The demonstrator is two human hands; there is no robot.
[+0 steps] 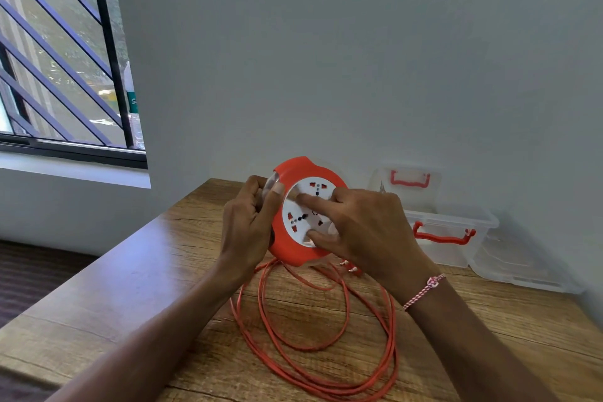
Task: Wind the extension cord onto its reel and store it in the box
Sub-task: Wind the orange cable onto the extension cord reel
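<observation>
Reel (295,170) held upright above table (146,271), sockets facing me. Left hand (251,225) curled round its left rim; right hand (362,225) fingers straight, pressing white face. Cord (313,349) looped loose beneath. Box (453,232) right.

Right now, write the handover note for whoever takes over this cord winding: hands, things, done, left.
Left hand grips the orange extension reel by its left edge, held above the wooden table.
Right hand presses two fingertips on the reel's white socket face.
The orange cord lies in loose loops on the table below the reel, much of it not yet wound.
The clear storage box stands open at the back right by the wall; what looks like its lid stands behind it.
Done: reel in hand. Left: wind the cord in, put the reel in the box.
</observation>
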